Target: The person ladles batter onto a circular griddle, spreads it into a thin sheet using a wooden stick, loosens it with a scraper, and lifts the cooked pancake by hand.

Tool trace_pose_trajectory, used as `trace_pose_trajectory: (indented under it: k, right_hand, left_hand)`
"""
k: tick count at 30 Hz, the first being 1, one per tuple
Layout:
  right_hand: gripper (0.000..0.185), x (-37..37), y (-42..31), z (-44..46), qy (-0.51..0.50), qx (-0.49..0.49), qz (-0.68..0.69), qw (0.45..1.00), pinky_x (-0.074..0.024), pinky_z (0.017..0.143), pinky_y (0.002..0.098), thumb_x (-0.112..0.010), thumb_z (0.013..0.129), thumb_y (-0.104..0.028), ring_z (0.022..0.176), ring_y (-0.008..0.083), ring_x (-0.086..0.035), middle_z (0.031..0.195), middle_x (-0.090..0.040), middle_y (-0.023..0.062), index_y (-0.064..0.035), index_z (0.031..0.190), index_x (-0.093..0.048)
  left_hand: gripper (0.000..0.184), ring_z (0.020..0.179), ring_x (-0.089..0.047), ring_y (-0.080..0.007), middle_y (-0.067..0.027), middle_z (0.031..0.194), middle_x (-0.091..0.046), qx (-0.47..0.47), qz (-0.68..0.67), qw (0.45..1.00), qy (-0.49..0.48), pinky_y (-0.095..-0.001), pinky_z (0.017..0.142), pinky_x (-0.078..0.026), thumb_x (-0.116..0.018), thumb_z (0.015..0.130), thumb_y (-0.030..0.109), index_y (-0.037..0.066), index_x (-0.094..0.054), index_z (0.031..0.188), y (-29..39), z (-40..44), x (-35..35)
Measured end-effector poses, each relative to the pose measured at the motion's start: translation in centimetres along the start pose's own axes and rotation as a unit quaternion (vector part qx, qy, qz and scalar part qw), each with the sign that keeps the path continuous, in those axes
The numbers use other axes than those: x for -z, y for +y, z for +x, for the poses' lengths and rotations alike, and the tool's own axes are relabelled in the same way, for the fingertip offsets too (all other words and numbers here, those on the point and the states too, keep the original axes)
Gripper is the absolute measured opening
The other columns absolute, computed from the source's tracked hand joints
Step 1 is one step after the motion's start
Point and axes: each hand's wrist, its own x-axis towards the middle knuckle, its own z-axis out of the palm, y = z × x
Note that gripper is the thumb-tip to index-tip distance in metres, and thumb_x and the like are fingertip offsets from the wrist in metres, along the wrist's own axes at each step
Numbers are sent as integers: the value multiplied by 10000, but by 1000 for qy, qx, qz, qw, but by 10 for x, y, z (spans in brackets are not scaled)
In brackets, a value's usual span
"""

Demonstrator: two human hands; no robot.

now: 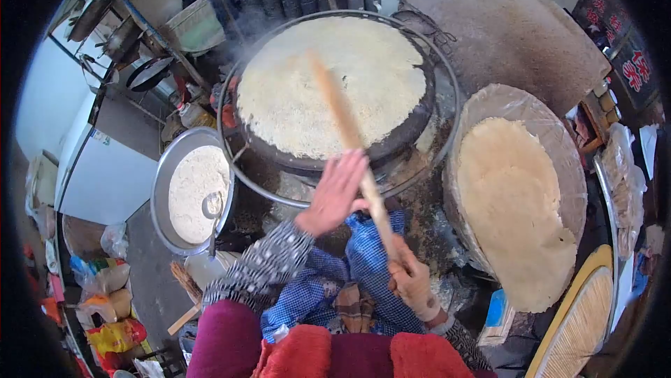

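Right hand [414, 281] clenched low on the wooden stick [348, 133], left hand [333, 193] open against its shaft, likely steadying that reach past the griddle's [297, 165] near edge!

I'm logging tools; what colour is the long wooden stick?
The long wooden stick is light tan; the head view shows it best.

A dark round griddle [412, 126] carries a broad pale sheet of batter [377, 84] (ragged at its right edge).

Type: small flatbread kitchen. Indicators: round griddle [286, 159], batter basin [161, 214] with ladle [212, 205], plastic-lined container [572, 147] of flatbread [514, 186].
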Motion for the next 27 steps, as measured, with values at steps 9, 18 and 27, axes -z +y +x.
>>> trace_pose_trajectory:
  k: [9, 18, 27]
  right_hand:
    - [448, 46, 19, 48, -81, -92, 372, 920, -283, 344, 217, -462, 922, -145, 373, 54, -323, 505, -369, -30, -166, 1359, -367]
    - [516, -57, 14, 97, -194, -79, 166, 964, -350, 379, 217, -529, 879, -133, 420, 49, -403, 598, -458, -45, -147, 1367, -361]
    - [554, -58, 11, 65, -14, -6, -17, 1000, -427, 436, 223, -545, 841, -82, 490, 45, -468, 739, -591, 8, -154, 1363, -375]
  left_hand:
    - [650, 1204, -393, -382, -252, 1185, -479, -66, 115, 988, -85, -426, 1051, -289, -559, 703, 422, -117, -504, 1062, -32, 73, -69]
    - [585, 1210, -367, -412, -265, 1245, -419, 95, 134, 986, -37, -461, 1050, -273, -530, 789, 368, -86, -453, 1150, -127, -78, -5]
    - [910, 1267, -309, -389, -253, 1344, -331, 70, 77, 994, -25, -479, 1055, -240, -490, 698, 607, -53, -328, 1303, -78, -31, 33]
